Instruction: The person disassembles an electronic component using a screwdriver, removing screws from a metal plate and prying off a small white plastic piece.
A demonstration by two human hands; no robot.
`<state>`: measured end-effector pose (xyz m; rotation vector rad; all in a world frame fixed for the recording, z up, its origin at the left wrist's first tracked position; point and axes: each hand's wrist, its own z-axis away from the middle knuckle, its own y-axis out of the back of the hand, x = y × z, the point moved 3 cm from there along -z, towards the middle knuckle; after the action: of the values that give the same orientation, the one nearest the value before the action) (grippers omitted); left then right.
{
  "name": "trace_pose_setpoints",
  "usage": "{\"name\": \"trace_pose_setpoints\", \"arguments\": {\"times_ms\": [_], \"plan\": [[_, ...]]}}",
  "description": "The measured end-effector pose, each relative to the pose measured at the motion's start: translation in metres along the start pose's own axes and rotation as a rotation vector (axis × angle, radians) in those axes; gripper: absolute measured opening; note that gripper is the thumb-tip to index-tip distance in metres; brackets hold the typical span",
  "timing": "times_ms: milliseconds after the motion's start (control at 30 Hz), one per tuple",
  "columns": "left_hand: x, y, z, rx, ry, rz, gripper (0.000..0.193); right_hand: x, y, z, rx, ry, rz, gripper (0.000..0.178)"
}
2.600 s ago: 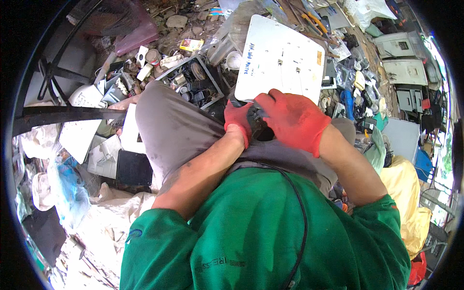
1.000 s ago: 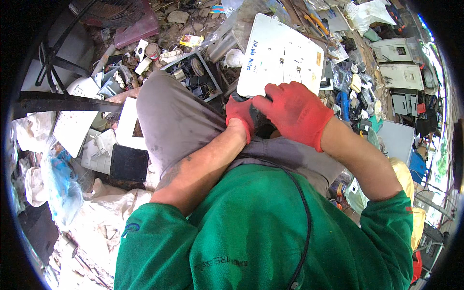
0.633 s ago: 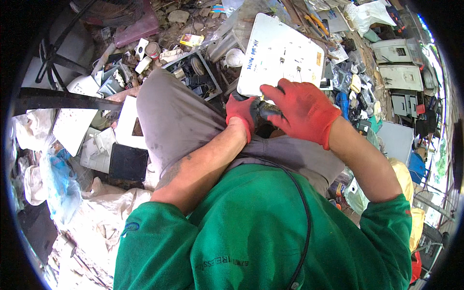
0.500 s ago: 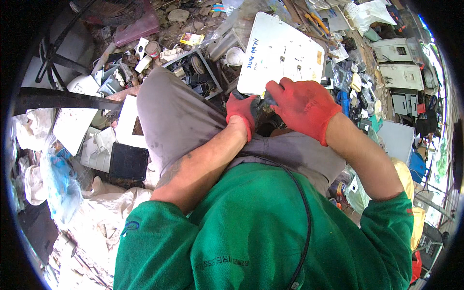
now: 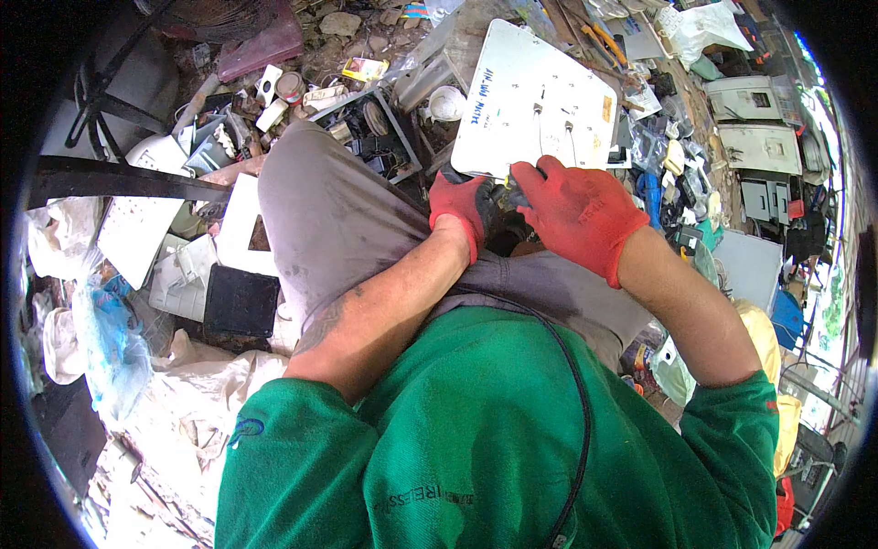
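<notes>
Both left hand (image 5: 460, 206) and right hand (image 5: 583, 215) curl half-closed by a blue-lettered white panel (image 5: 523, 91); what they hold is unclear.

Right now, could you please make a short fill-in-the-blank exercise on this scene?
The gloves on the left hand and right hand are mostly ____ in colour.
The handwriting on the white panel is coloured ____.
The person's shirt is coloured ____.
The black square panel lies to the person's ____.
Missing words: red; blue; green; left.
</notes>
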<state>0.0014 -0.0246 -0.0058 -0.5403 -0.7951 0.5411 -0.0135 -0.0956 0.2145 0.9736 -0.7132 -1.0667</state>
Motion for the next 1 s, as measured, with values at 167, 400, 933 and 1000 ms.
{"name": "trace_pose_setpoints", "arguments": {"times_ms": [167,400,933,1000], "plan": [[-0.015,0.015,-0.022,0.007,-0.073,-0.040,0.038,0.002,0.001,-0.016,0.047,0.006,-0.208,0.035],[-0.001,-0.010,0.002,0.061,-0.156,-0.093,0.046,0.057,-0.016,-0.039,-0.348,-0.174,-0.688,0.034],[-0.015,0.008,-0.026,0.079,-0.064,-0.145,0.052,0.022,-0.029,-0.065,-0.323,-0.318,-0.379,0.029],[-0.021,0.009,-0.027,0.065,-0.033,-0.122,0.050,0.010,-0.026,-0.055,-0.310,-0.314,-0.264,0.033]]}}
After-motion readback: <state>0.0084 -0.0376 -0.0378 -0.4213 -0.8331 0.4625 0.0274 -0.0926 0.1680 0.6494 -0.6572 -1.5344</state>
